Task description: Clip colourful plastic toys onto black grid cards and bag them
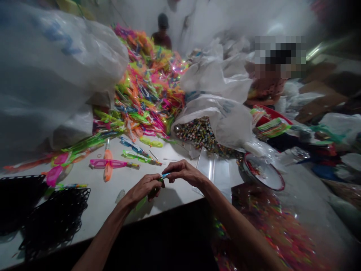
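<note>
Both my hands meet over the front of the white table (98, 214). My left hand (147, 187) is closed round a green translucent plastic toy (141, 204), mostly hidden by the fingers. My right hand (182, 171) pinches a small blue-and-white tube (166, 175) at the toy's upper end, against the left fingertips. Just beyond the hands lie a green toy with a tube (138, 156), a blue toy (134, 146) and a thin metal rod (171, 160). Further left, a pink and orange cross-shaped toy (108, 163) lies flat with a patterned tube in one end.
A tall heap of bright plastic toys (152, 86) fills the back. Patterned tubes (200, 131) spill from a white sack (231, 116). Black plastic trays (56, 214) stand at left, a red-rimmed bowl (278, 180) at right. Two people (162, 35) are beyond.
</note>
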Available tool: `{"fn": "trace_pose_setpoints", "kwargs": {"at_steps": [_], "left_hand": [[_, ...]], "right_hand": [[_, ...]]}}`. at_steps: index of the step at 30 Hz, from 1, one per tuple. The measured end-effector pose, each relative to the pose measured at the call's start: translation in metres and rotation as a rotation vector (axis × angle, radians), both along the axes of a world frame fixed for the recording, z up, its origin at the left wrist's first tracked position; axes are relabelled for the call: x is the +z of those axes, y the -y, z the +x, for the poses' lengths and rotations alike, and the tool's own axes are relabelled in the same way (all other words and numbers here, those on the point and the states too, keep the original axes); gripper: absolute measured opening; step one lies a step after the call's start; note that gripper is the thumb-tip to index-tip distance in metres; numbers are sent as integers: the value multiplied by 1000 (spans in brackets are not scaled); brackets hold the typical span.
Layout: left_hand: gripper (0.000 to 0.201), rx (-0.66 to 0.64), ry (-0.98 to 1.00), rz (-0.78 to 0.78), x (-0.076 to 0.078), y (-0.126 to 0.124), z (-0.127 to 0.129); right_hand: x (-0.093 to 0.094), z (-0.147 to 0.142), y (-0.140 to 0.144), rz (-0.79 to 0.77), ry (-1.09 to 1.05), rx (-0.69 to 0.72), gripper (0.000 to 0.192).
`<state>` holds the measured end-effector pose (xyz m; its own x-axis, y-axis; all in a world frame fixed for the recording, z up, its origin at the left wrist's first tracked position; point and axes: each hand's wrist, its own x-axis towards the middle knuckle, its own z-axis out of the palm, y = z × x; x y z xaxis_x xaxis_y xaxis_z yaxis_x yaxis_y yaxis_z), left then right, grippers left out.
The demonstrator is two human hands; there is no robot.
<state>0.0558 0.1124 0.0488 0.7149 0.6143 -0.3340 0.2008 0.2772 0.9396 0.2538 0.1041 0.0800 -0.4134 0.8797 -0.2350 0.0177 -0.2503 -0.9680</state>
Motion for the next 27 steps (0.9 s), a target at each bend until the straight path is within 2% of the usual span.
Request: {"fn": "trace_pose_setpoints", "kwargs": {"at_steps": [10,15,18,23,25,27], "left_hand": [[19,-40,-30,18,1,1,-2],[45,-79,-54,66,-5,5,-4],[50,-95,-93,124,-13,9,-3],[52,-33,-305,356,-16,4,-18],[45,59,-457,515,-12,-6,-36],[36,178,-620,688,-8,-23,-58]], "right_hand": [[1,-1,5,3,55,33,27],[-6,1,9,-26,33,39,30],[-10,-3,11,-17,49,19,32],[-21,-17,4,-33,66,-14,38],[-27,-14,-7,-3,105,-75,46],[-34,-3,-23,82,232,-178,49]]}}
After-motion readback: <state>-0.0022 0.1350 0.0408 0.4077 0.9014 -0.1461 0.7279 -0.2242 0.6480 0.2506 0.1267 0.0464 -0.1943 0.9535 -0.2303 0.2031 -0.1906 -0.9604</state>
